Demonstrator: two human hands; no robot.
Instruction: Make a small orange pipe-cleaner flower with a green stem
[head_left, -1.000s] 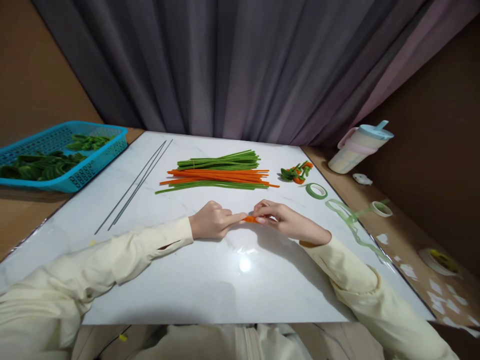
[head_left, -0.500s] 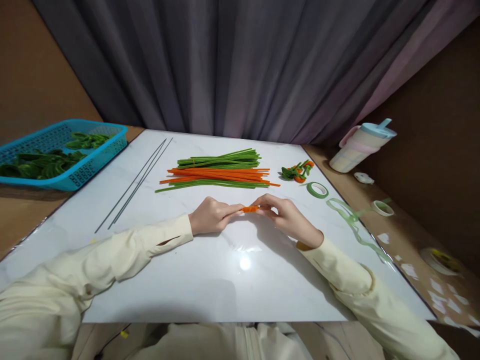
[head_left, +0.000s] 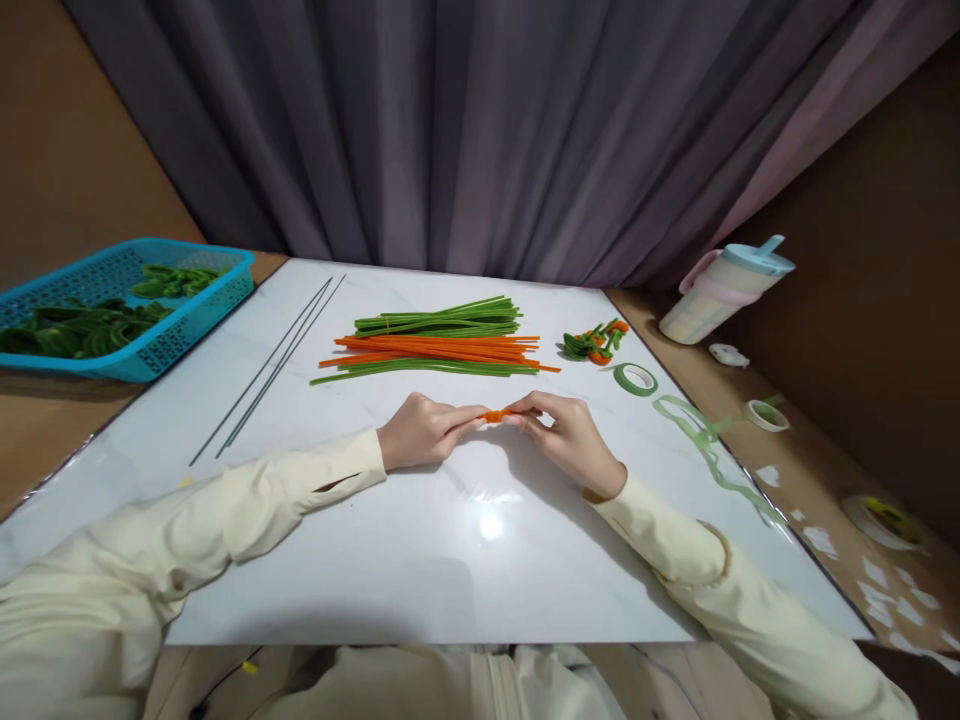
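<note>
A short orange pipe cleaner piece [head_left: 495, 416] is pinched between my two hands, just above the white tabletop. My left hand [head_left: 427, 432] grips its left end with thumb and fingers. At its right end, my right hand [head_left: 562, 435] closes on it with bent fingers and thumb; its exact shape is partly hidden by the fingertips. Beyond my hands lie a bundle of green pipe cleaners [head_left: 442, 321], a row of orange pipe cleaners [head_left: 442, 349] and more green ones [head_left: 435, 370] in front of those.
To the left are thin dark wires [head_left: 274, 370] and a blue basket [head_left: 202, 315] holding green leaf shapes. Rightward lie small orange-and-green pieces [head_left: 596, 342], a green tape roll [head_left: 636, 379], a loose green ribbon [head_left: 709, 440], a tumbler [head_left: 712, 295] and paper scraps [head_left: 821, 542].
My right hand has shifted slightly left, closer to my left hand, and less of the orange piece shows between them. The left hand stays in place.
</note>
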